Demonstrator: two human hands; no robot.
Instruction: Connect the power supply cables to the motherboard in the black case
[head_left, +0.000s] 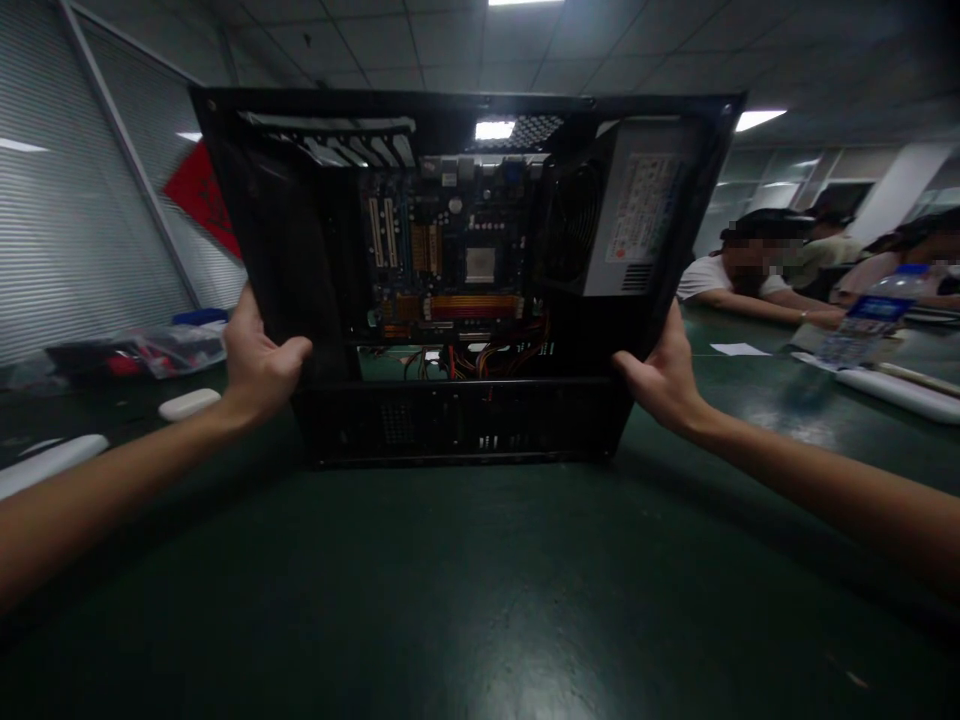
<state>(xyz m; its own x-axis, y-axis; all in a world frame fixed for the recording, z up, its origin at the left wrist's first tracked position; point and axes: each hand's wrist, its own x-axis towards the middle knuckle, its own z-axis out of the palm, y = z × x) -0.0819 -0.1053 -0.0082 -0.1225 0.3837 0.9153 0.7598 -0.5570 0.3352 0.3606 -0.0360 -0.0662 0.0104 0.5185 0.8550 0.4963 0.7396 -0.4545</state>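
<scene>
A black computer case (457,422) stands on edge before me, its open side facing me. My left hand (259,360) grips its left side, the thumb on the near edge and the fingers hidden behind. On the right side my right hand (664,375) holds it the same way. Inside, a motherboard (450,230) carries a bare square processor (480,265) and orange memory slots (474,307). The grey power supply (643,210) with a label sits at the upper right. Loose cables (491,360) hang below the board.
The case is over a dark green table (480,580). At left lie a white rounded case (189,404) and plastic-wrapped items (142,350). To the right are a water bottle (874,315), a paper (739,349) and a white long object (904,393). A person (757,265) leans on the table.
</scene>
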